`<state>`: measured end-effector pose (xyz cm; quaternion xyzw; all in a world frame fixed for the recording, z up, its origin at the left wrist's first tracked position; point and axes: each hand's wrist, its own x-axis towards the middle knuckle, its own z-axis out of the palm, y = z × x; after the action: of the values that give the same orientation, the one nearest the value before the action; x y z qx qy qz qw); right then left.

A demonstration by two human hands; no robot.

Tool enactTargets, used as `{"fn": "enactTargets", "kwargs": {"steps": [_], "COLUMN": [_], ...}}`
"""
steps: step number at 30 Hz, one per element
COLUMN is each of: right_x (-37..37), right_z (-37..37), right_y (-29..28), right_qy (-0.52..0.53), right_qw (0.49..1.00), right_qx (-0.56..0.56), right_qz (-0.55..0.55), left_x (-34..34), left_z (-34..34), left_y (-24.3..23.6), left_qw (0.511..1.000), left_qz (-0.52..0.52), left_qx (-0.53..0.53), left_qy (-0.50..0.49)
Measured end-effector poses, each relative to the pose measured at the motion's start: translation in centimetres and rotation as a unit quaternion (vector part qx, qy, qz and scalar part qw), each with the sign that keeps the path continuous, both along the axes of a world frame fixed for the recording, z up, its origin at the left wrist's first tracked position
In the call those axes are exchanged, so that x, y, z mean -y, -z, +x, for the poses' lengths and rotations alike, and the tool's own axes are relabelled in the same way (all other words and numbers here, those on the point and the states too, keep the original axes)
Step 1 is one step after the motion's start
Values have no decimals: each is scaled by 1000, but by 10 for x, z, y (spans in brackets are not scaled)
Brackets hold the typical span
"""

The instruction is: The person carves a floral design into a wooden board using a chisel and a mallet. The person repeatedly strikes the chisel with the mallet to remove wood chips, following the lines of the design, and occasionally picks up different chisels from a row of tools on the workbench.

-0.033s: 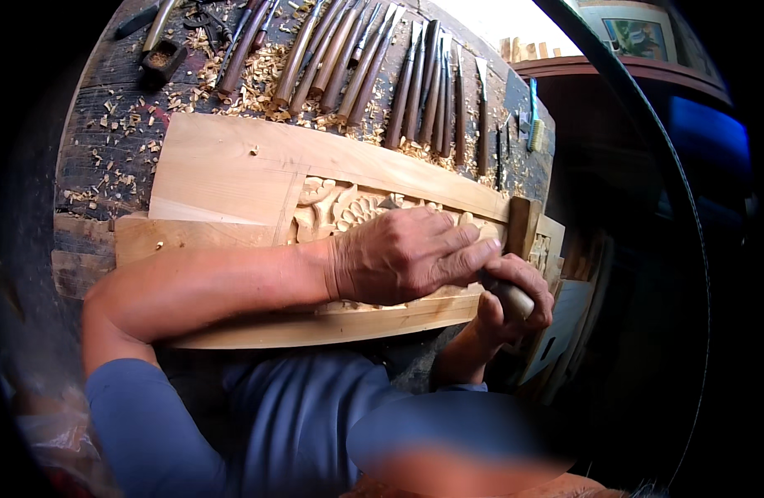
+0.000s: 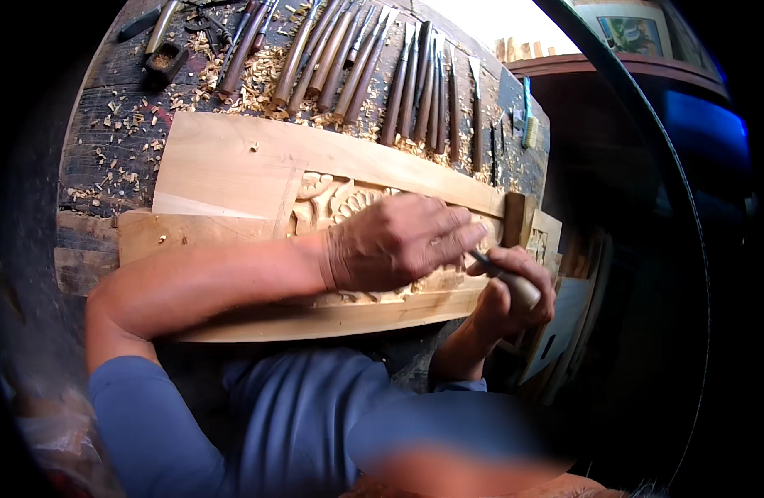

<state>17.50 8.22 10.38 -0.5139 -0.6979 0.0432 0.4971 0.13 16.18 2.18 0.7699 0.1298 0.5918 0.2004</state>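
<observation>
A long pale wooden panel (image 2: 232,158) lies on the bench, with relief-carved leaves and petals (image 2: 340,199) along its middle. In my right hand (image 2: 527,270), at the panel's right part, is the pale rounded handle of a carving chisel (image 2: 521,292). Its metal shank runs toward the left, under the fingers of my left hand (image 2: 403,241). That hand lies across the carving, back up, with its fingers close together around the blade end; its thumb and the chisel's tip are hidden. Just beyond my right hand, a brown wooden block (image 2: 515,217) stands on the panel.
Chisels with dark wooden handles (image 2: 340,66) lie in a row along the far side of the bench (image 2: 91,158), among scattered shavings (image 2: 266,79). A small dark box (image 2: 164,66) sits at far left, a brush (image 2: 529,124) at far right. A dark strap hangs at right.
My right hand and the chisel handle have tilted slightly, baring more shank. The left hand has shifted a little left and up, its fingertips moving apart from my right hand.
</observation>
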Motion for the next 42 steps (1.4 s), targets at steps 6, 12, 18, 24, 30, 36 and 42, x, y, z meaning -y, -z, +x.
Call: {"fn": "enactTargets", "kwargs": {"steps": [6,12,18,24,30,36,42], "right_x": [-25,-43,-23,-6,-10,-18,-18], "right_z": [-17,-55,-30,0,6,-5,-8], "right_y": [-31,-52,-52,-37,-19,-17,-17], "right_qy": [-17,-86,-65,-15,-33,-35,-40], "right_qw": [1000,977,940,925,937,952,958], "right_qx": [7,-61,-133,-134,-93,12,63], "right_qz": [-14,-186,-307,-355,-334,-304,-277], "left_x": [-27,-25,-20,-20,-19,-15,-15], "left_z": [-26,-66,-20,16,17,11,10], "left_y": [-18,-34,-20,-5,8,10,13], "left_qw": [991,981,995,1000,996,995,997], "left_qz": [31,-51,19,-2,-43,-67,-53], "left_qx": [-76,-89,-72,26,58,53,27], "left_qy": [-102,-162,-63,18,49,52,43]}}
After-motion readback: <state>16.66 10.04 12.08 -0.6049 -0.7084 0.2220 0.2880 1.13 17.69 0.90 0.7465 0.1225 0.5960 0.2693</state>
